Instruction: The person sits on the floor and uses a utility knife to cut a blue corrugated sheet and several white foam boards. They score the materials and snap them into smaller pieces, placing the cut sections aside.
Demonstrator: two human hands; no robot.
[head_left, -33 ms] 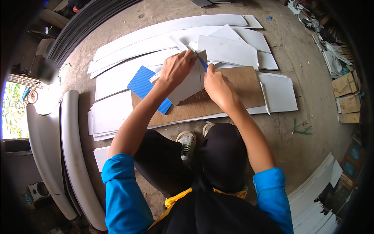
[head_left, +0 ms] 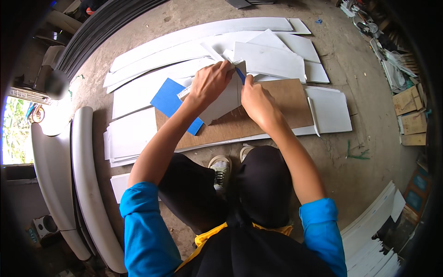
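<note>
My left hand (head_left: pixel 211 82) is closed on the upper edge of a pale grey-white board (head_left: pixel 221 107), which stands tilted with a lower corner on a brown wooden board (head_left: pixel 281 99). My right hand (head_left: pixel 259 99) grips a blue-handled cutter knife (head_left: pixel 240 75). The knife's front end meets the board's upper right edge, close to my left fingertips; its blade is hard to make out. A thin white strip (head_left: pixel 211 51) sticks up beyond my left hand. Under my left forearm lies a blue ribbed sheet (head_left: pixel 167 98), with a white ruler-like strip (head_left: pixel 183 91) by its right side.
White panels (head_left: pixel 272 59) lie stacked around and beneath the brown board. Long white curved pieces (head_left: pixel 94 184) stand at the left, and black lengths (head_left: pixel 104 34) run along the far left. Cardboard boxes (head_left: pixel 408 108) line the right side. More white panels (head_left: pixel 369 231) lean at lower right.
</note>
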